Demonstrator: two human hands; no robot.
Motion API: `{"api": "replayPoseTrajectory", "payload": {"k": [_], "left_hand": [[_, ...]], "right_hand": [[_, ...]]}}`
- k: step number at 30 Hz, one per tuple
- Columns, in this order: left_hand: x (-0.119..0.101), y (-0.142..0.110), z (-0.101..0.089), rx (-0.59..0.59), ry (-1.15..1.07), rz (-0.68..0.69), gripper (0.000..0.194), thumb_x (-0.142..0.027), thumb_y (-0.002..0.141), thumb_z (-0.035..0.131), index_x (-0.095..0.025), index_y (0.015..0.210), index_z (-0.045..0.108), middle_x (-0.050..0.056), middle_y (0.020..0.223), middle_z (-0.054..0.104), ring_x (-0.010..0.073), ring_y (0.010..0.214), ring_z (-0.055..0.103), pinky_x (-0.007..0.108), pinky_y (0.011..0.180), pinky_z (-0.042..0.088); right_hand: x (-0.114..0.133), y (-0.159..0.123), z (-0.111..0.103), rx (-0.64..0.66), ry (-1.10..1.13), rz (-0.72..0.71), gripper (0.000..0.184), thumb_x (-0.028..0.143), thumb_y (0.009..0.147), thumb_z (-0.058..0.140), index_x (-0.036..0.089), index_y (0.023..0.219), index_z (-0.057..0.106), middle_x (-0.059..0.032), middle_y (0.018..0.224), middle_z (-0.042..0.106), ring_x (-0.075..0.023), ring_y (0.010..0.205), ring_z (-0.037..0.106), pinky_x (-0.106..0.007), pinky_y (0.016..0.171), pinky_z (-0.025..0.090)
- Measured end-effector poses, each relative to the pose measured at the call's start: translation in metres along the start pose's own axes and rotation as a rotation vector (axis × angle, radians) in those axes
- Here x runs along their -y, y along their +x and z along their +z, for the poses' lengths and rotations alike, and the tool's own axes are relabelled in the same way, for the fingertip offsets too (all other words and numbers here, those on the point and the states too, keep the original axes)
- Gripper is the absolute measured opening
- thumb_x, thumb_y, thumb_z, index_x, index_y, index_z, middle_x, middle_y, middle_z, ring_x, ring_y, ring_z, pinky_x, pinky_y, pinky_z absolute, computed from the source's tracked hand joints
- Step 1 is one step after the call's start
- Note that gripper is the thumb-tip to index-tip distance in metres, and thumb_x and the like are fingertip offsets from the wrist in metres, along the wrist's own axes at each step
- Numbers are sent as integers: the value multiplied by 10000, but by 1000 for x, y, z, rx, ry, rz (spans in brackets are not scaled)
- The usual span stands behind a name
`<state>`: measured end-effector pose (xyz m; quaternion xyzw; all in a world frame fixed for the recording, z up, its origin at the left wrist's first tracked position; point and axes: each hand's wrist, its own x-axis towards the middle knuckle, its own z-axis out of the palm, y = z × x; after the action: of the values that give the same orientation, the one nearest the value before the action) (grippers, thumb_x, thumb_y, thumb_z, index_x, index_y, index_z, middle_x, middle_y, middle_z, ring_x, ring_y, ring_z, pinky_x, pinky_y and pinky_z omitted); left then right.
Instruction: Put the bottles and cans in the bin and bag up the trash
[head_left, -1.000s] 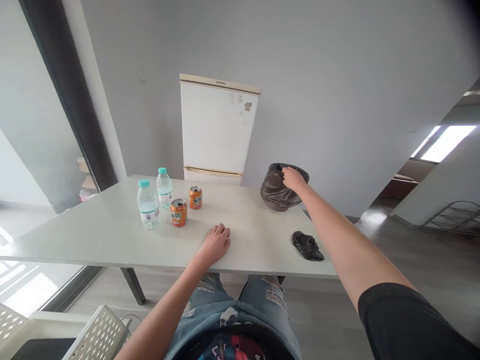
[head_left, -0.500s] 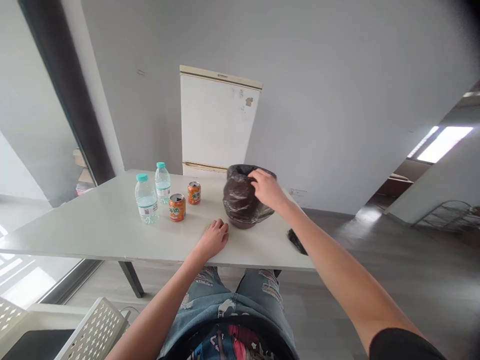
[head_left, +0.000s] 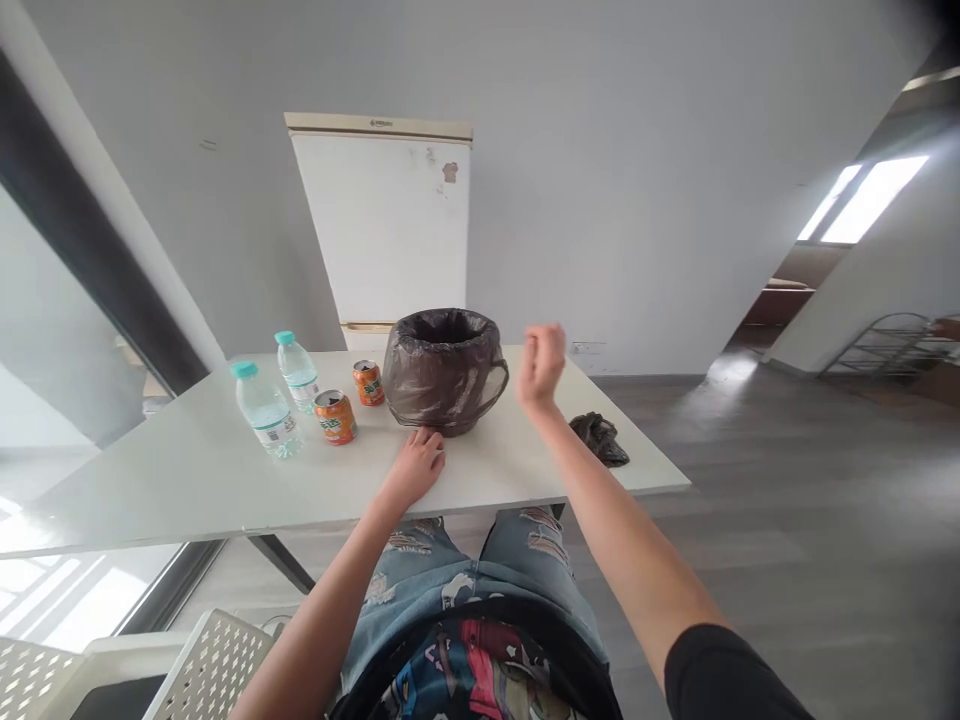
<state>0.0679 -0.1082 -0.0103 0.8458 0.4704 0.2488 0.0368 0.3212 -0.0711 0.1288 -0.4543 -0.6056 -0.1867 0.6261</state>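
Note:
A small bin lined with a dark see-through plastic bag point(head_left: 442, 375) stands upright on the table, the bag folded over its rim and hanging loose around its sides. One loop of the bag sticks out at the right. My left hand point(head_left: 418, 465) lies on the tabletop against the bin's base, fingers loosely bent and holding nothing. Raised to the right of the bin, apart from it, my right hand point(head_left: 541, 365) has its fingers curled in; I see nothing in it. A crumpled dark plastic bag point(head_left: 600, 440) rests on the table beyond my right wrist.
Two clear bottles with teal caps, one nearer point(head_left: 268, 412) and one farther point(head_left: 298, 372), stand left of the bin. Beside them are two orange cans point(head_left: 335, 417) point(head_left: 368, 383). The white table point(head_left: 187, 470) ends at the right; a white fridge point(head_left: 390, 220) stands behind.
My right hand has let go of the bag's rim and moved away to the right. The tilted bin now stands upright, its opening more visible. The view has turned right.

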Motion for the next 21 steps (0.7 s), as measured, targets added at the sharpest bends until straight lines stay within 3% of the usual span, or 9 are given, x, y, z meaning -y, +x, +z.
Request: {"api": "replayPoseTrajectory", "payload": {"k": [2, 4, 7, 9, 11, 13, 16, 19, 21], "left_hand": [[-3, -1, -2, -7, -9, 1, 110, -176, 946, 522, -198, 1000, 616, 121, 1117, 621, 287, 1102, 592, 429, 1002, 485], [-6, -3, -6, -6, -26, 11, 116, -173, 957, 510, -204, 996, 615, 111, 1102, 645, 270, 1089, 617, 393, 978, 489], [-13, -6, -14, -6, -78, -43, 170, -185, 982, 487, -237, 1078, 617, 59, 993, 700, 222, 927, 679, 316, 834, 498], [-17, -10, -19, -62, -114, -132, 178, -212, 992, 485, -258, 1105, 614, 12, 858, 702, 189, 771, 680, 280, 733, 479], [-19, -18, -28, -201, -165, -198, 147, -242, 1000, 485, -255, 1066, 616, -16, 757, 679, 159, 665, 649, 257, 684, 468], [-16, -28, -44, -426, -229, -221, 145, -275, 1013, 480, -238, 963, 611, -2, 798, 698, 130, 627, 623, 243, 665, 475], [1, -44, -87, -811, -212, -262, 223, -340, 1029, 492, -220, 868, 591, 44, 937, 722, 123, 648, 629, 257, 686, 508], [35, -47, -145, -1091, -36, -399, 215, -370, 1043, 487, -224, 1161, 592, 59, 1010, 711, 170, 789, 682, 329, 852, 545], [64, -38, -180, -1117, 91, -455, 525, -407, 986, 605, -222, 1449, 438, 136, 1305, 644, 258, 1160, 657, 431, 1052, 496]], "right_hand": [[-32, -26, -8, 73, -97, 217, 303, 250, 1056, 279, 183, 1013, 571, -124, 950, 605, -253, 922, 576, -355, 836, 450], [-58, -54, -11, 315, -228, 367, 302, 223, 1042, 287, 175, 1078, 583, -111, 909, 642, -245, 871, 601, -326, 776, 424], [-80, -88, -7, 763, -447, 452, 288, 214, 1020, 359, 178, 1126, 624, -112, 901, 691, -239, 830, 639, -304, 700, 375], [-85, -100, -1, 920, -495, 460, 263, 214, 999, 413, 185, 1086, 659, -119, 914, 711, -237, 807, 654, -297, 657, 345], [-86, -104, 5, 969, -481, 448, 236, 220, 984, 452, 186, 1040, 679, -126, 928, 721, -240, 807, 664, -292, 636, 326], [-86, -104, 8, 1002, -474, 434, 238, 226, 987, 458, 188, 1038, 687, -128, 941, 725, -246, 830, 674, -289, 633, 322], [-88, -103, 9, 1036, -467, 426, 249, 223, 998, 449, 187, 1060, 688, -122, 940, 728, -242, 837, 680, -282, 638, 336], [-88, -102, 9, 1053, -466, 421, 255, 226, 1002, 448, 185, 1077, 688, -126, 958, 731, -246, 851, 682, -283, 657, 359], [-86, -102, 8, 1055, -467, 420, 262, 224, 1004, 439, 186, 1073, 689, -129, 968, 731, -253, 863, 683, -289, 668, 369]]}}
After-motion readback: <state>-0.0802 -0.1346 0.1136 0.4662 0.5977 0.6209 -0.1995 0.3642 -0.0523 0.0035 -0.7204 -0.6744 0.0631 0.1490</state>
